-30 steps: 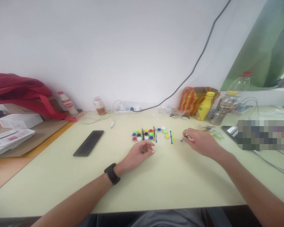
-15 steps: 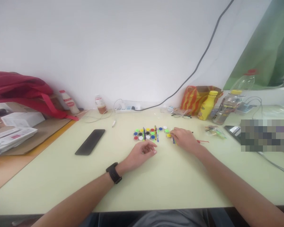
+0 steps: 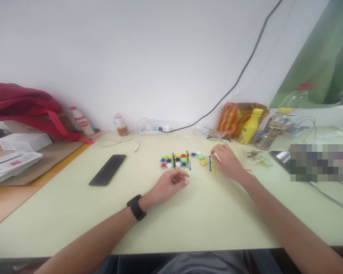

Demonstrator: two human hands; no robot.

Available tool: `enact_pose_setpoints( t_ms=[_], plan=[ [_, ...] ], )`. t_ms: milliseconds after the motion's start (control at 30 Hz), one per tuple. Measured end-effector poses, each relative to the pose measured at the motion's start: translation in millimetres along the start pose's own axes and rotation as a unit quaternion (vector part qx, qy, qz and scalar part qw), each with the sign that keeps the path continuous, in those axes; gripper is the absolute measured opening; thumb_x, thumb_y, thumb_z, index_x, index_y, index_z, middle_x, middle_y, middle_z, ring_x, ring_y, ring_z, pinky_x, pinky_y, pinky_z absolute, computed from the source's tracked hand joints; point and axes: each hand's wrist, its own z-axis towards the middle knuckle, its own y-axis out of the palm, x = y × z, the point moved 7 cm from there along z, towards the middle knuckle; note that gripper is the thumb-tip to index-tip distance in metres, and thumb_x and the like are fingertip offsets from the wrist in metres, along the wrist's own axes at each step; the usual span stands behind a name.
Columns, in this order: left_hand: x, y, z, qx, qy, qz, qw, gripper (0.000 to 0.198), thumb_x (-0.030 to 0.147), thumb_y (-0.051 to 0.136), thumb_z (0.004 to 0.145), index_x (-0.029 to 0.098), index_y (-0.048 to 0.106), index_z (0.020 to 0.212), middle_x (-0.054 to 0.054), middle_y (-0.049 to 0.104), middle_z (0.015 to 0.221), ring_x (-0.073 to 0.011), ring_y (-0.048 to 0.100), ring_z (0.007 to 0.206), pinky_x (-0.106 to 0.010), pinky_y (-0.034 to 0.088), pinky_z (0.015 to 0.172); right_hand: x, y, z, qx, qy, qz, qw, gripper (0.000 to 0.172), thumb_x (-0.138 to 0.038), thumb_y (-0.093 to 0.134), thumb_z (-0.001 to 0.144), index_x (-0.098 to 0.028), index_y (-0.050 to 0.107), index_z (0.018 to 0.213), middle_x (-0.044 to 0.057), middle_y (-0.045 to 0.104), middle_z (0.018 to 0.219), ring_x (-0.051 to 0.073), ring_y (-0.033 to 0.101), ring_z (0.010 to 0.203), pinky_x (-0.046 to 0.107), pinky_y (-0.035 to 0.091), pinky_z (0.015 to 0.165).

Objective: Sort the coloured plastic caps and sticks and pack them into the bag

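My left hand (image 3: 171, 183) rests on the table in front of the small round coloured discs (image 3: 170, 161), with its fingers loosely curled, the thumb apart and nothing held. The discs stand in close rows, in red, white, blue, black, green and yellow, with thin dark and coloured arrow-ended sticks (image 3: 188, 160) lying across them. To their right sits a yellow disc (image 3: 202, 163) near a green one (image 3: 201, 156). My right hand (image 3: 225, 160) is bent closed just right of a blue arrow stick (image 3: 210, 163) and a yellow stick (image 3: 213, 167); its fingertips hide whatever they may hold.
A black phone (image 3: 108, 170) lies on the left. Toward the back are a power strip (image 3: 153, 128), a striped bag (image 3: 230, 120), a yellow bottle (image 3: 250, 126) and a clear bottle (image 3: 273, 129). A small plastic packet (image 3: 258, 158) lies right of my right hand.
My right hand has shifted right, away from the yellow disc, uncovering the blue and yellow sticks. My left hand has kept its pose. The view has tilted slightly.
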Motion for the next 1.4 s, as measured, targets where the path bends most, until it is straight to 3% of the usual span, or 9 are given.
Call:
enact_pose_setpoints(
  t_ms=[167,267,433,533,667,833,967,1167,1400],
  plan=[
    [1.1,-0.5,-0.4,0.003,-0.003,-0.004,1.000,0.032,0.045,0.072,0.091,0.019,0.072,0.110,-0.007,0.071,0.095,-0.0181,0.063,0.083,-0.032,0.051,0.077,7.7,-1.2,-2.0,-0.003,0.051,0.098,0.994,0.010,-0.023,0.044,0.097,-0.023,0.054,0.100,0.007,0.068,0.098,0.023,0.062,0.087,0.035,0.046,0.077],
    [2.3,-0.2,-0.8,0.000,-0.006,-0.002,1.000,0.033,0.045,0.072,0.091,0.018,0.073,0.109,-0.007,0.071,0.094,-0.0179,0.062,0.082,-0.032,0.051,0.077,10.0,2.6,-3.7,-0.025,0.067,0.081,0.994,0.015,-0.019,0.046,0.093,-0.022,0.057,0.102,0.005,0.068,0.097,0.021,0.062,0.082,0.032,0.044,0.073],
    [4.9,0.0,-2.1,0.000,-0.007,0.003,1.000,0.032,0.045,0.070,0.092,0.018,0.073,0.108,-0.007,0.070,0.092,-0.0184,0.062,0.083,-0.032,0.050,0.077,9.2,12.5,-6.2,-0.085,0.074,0.006,0.994,0.013,-0.015,0.051,0.087,-0.022,0.061,0.083,0.004,0.068,0.086,0.020,0.061,0.078,0.031,0.040,0.071],
    [7.0,0.1,-2.2,0.000,-0.004,0.002,1.000,0.031,0.045,0.070,0.092,0.018,0.073,0.106,-0.006,0.070,0.090,-0.0185,0.062,0.083,-0.032,0.049,0.076,-4.7,19.4,-7.9,-0.102,0.039,0.061,0.992,0.020,-0.014,0.047,0.092,-0.021,0.066,0.091,0.005,0.068,0.093,0.019,0.063,0.082,0.030,0.044,0.075],
    [9.4,-0.2,-1.7,0.003,-0.002,0.000,1.000,0.030,0.045,0.071,0.091,0.017,0.074,0.104,-0.006,0.070,0.088,-0.0182,0.062,0.081,-0.032,0.049,0.076,-20.0,23.1,-7.8,-0.074,0.003,0.143,0.987,0.029,-0.019,0.039,0.102,-0.021,0.067,0.109,0.008,0.067,0.108,0.020,0.066,0.095,0.032,0.048,0.085],
    [8.3,-0.3,-2.1,0.001,-0.006,-0.002,1.000,0.032,0.048,0.072,0.090,0.018,0.075,0.104,-0.006,0.071,0.089,-0.0188,0.062,0.082,-0.032,0.050,0.077,-5.3,22.9,-4.0,-0.028,0.037,0.101,0.994,0.031,-0.016,0.038,0.102,-0.020,0.067,0.111,0.010,0.065,0.108,0.023,0.065,0.097,0.035,0.048,0.089],
    [6.8,-0.7,-2.2,0.003,-0.009,0.003,1.000,0.033,0.048,0.072,0.090,0.019,0.075,0.103,-0.006,0.071,0.089,-0.0191,0.063,0.082,-0.032,0.050,0.076,3.2,26.5,-3.0,-0.044,0.053,0.064,0.996,0.033,-0.012,0.037,0.100,-0.018,0.068,0.108,0.010,0.064,0.106,0.023,0.065,0.095,0.035,0.048,0.087],
    [7.4,-0.4,-1.8,0.002,-0.004,0.001,1.000,0.033,0.049,0.072,0.089,0.019,0.076,0.101,-0.006,0.071,0.088,-0.0188,0.063,0.082,-0.032,0.050,0.076,-11.0,29.1,-4.1,-0.072,0.023,0.108,0.991,0.032,-0.015,0.038,0.101,-0.020,0.069,0.109,0.008,0.064,0.105,0.020,0.066,0.087,0.034,0.049,0.082],
    [6.2,0.5,-2.3,-0.001,-0.010,0.007,1.000,0.032,0.048,0.071,0.090,0.019,0.076,0.102,-0.006,0.071,0.089,-0.0192,0.063,0.083,-0.032,0.049,0.077,-6.0,8.8,-0.3,0.037,0.035,0.155,0.987,0.023,-0.026,0.041,0.102,-0.022,0.063,0.107,0.009,0.066,0.107,0.023,0.065,0.098,0.037,0.050,0.091]
  ],
)
